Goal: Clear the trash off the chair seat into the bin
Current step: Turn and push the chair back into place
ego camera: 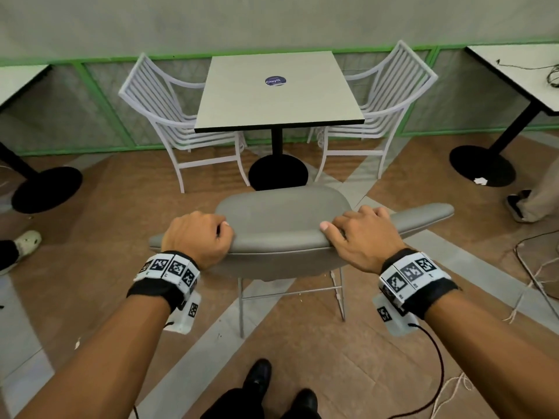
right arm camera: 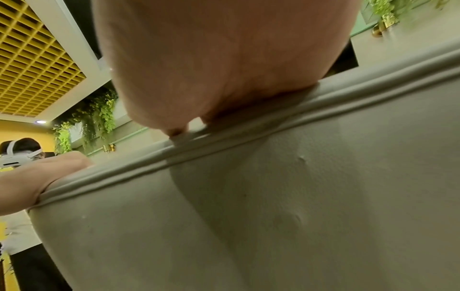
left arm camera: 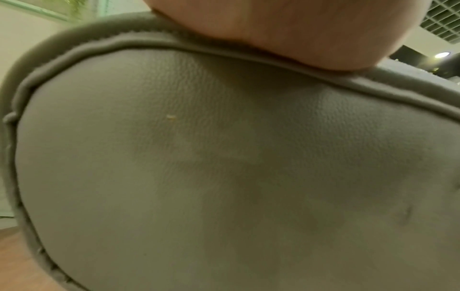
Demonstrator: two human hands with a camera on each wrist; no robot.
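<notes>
A grey padded chair [ego camera: 281, 213] stands in front of me with its backrest [ego camera: 278, 240] nearest. My left hand [ego camera: 208, 231] grips the top edge of the backrest on the left, fingers curled over it. On the right, my right hand [ego camera: 357, 228] grips the same edge, thumb on the near side. The visible part of the seat shows no trash. No bin is in view. In the left wrist view the grey backrest [left arm camera: 224, 167] fills the frame, with the heel of the hand [left arm camera: 298, 29] on its rim. The right wrist view shows the backrest [right arm camera: 298, 196] likewise.
A white square table [ego camera: 278, 92] on a black pedestal stands just beyond the chair, flanked by two white slatted chairs [ego camera: 169, 116] [ego camera: 384, 98]. More tables stand at the far left and right. Cables [ego camera: 538, 267] lie on the floor at right. Other people's feet [ego camera: 520, 204] are nearby.
</notes>
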